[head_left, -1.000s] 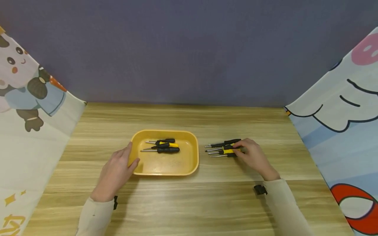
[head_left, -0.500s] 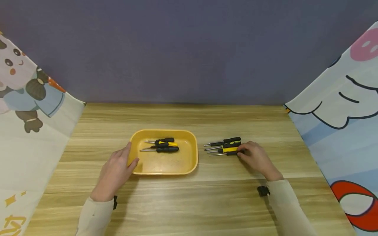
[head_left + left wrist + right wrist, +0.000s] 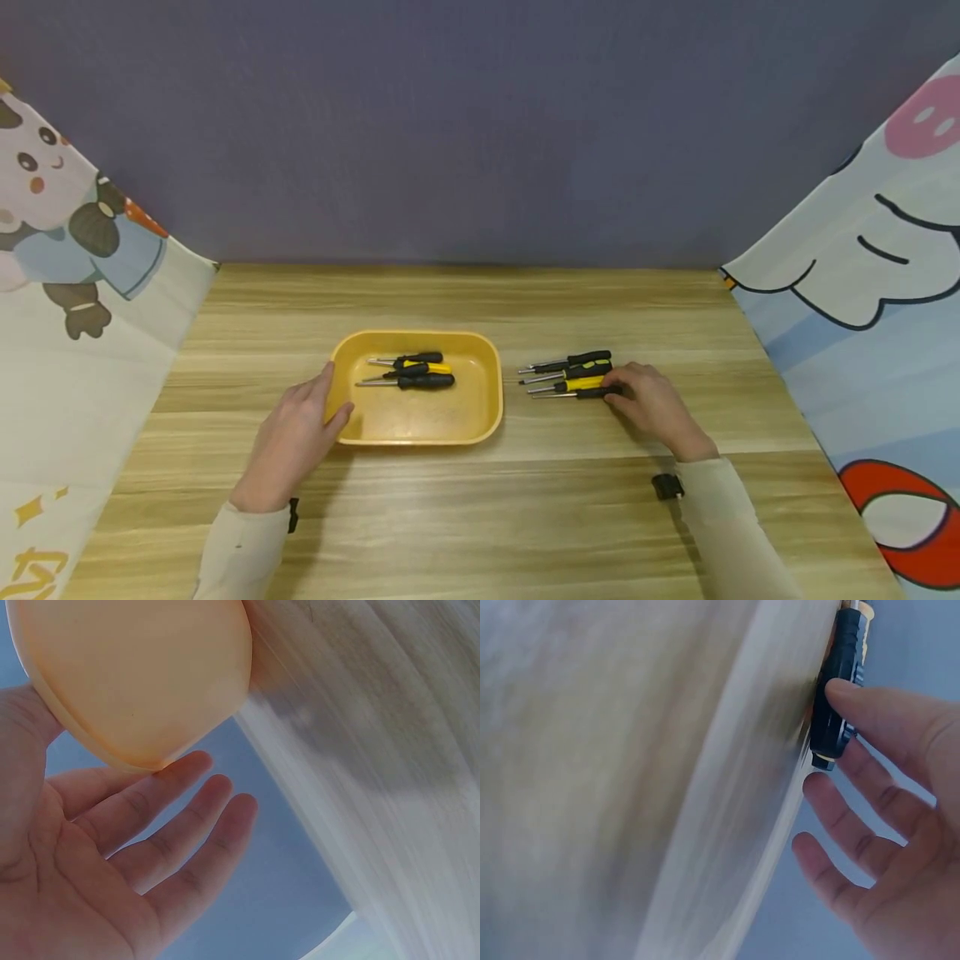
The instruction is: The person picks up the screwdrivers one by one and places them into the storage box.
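Observation:
My left hand [image 3: 292, 433] holds the near left part of the yellow tray [image 3: 491, 417]. In the left wrist view, the thumb passes behind the tray's rim [image 3: 71, 731] while the fingers stay outside, some apart from it. Several screwdrivers [image 3: 427, 381] with black or yellow handles lie in the tray. To its right, a row of screwdrivers [image 3: 588, 369] lies on the table, tips pointing left. My right hand [image 3: 656, 408] pinches the handle end of the nearest one, a black-handled screwdriver [image 3: 831, 712]. The right wrist view shows the thumb on that handle, other fingers spread.
The wood-grain table [image 3: 465, 517] extends around the tray. A dark grey panel [image 3: 480, 133] rises behind it. Cartoon-printed sheets [image 3: 847, 250] border the left and right sides.
My right hand has moved slightly right and nearer, from the middle of the row to the nearest screwdriver's handle. The left hand stays on the tray.

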Tool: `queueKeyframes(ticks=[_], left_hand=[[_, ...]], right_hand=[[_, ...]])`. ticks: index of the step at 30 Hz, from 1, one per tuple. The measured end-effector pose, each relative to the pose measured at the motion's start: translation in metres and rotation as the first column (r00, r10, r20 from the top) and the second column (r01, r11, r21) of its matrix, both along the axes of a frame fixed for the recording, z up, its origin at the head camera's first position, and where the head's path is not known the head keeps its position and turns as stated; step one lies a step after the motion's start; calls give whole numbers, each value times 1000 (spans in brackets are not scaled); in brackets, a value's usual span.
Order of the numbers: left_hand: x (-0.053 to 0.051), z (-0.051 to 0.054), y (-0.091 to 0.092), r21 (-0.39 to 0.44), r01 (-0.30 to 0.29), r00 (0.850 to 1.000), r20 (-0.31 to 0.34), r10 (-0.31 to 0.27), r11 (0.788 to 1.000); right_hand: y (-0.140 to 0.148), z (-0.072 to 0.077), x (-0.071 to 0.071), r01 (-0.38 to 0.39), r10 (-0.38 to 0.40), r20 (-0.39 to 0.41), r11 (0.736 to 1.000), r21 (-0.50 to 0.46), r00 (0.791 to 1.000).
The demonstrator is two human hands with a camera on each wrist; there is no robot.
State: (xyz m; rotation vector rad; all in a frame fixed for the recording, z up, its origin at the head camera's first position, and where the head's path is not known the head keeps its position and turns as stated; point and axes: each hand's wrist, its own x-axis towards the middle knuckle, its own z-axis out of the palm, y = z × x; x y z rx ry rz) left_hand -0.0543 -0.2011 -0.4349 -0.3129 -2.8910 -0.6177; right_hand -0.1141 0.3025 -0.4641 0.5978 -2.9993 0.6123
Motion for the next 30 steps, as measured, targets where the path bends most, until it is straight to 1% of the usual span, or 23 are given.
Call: queueKeyframes(ticks=[4, 11, 16, 20, 24, 30], left_hand=[[0, 0, 0, -1, -5, 1000, 9, 5, 1000], [0, -1, 0, -8, -9, 1000, 18, 9, 1000], [-1, -2, -1, -8, -7, 1000, 18, 8, 1000], [-1, -2, -1, -7, -9, 1000, 16, 9, 1000], [-1, -2, 0, -9, -11, 1000, 19, 11, 1000], [-1, -1, 0, -7, -15, 1000, 18, 15, 1000]], right_hand=[[1, -2, 1, -25, 25, -29, 1000, -6, 999], [0, -3, 2, -43, 41, -77, 999, -24, 996], [-2, -1, 3, -63, 55, -124, 996, -58, 991], [-7, 4, 2, -77, 61, -168, 993, -88, 984], [-15, 13, 1, -91, 66, -210, 990, -108, 975], [-35, 33, -2, -83, 54, -209, 988, -132, 976]])
